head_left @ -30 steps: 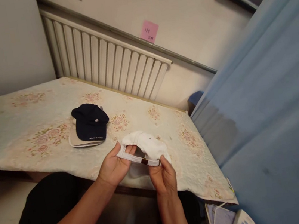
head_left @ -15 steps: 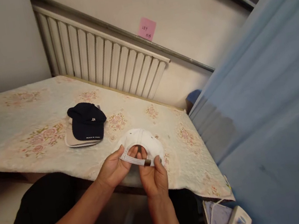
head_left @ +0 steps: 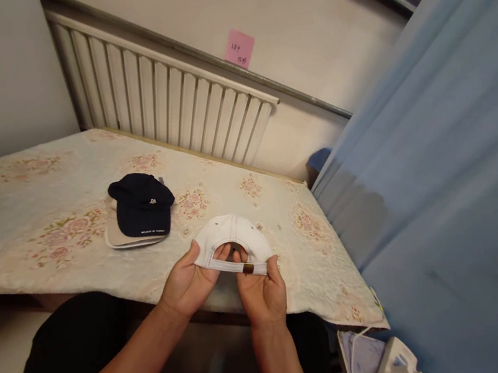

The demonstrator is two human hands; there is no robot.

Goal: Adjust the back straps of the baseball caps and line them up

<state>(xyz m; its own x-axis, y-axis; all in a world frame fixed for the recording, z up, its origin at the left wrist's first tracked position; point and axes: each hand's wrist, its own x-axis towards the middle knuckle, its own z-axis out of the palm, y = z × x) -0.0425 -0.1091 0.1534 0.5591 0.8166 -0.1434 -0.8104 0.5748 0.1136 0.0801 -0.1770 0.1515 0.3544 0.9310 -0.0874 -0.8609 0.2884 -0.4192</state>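
Note:
A white baseball cap [head_left: 232, 228] is held over the near edge of the bed, its back opening and strap with a brown metal buckle turned toward me. My left hand [head_left: 191, 281] grips its left side, thumb outside and fingers reaching in under the strap. On the other side, my right hand [head_left: 262, 288] pinches the strap's right end with the thumb, its fingers inside the opening. Farther left lies a dark navy cap [head_left: 142, 203] with a small white logo, stacked on a beige cap [head_left: 114, 232] that shows mostly at its brim.
The caps' surface is a floral quilted cover [head_left: 211, 183] on a bed. Behind it stand a white radiator [head_left: 163, 93] and a wall with a pink note [head_left: 240, 48]. A blue curtain [head_left: 442, 181] hangs at right, above a white appliance [head_left: 395, 365] with a cord.
My right hand has shifted slightly right along the strap, and the strap now lies a little flatter. The whole view has moved slightly. The stacked caps stay in place.

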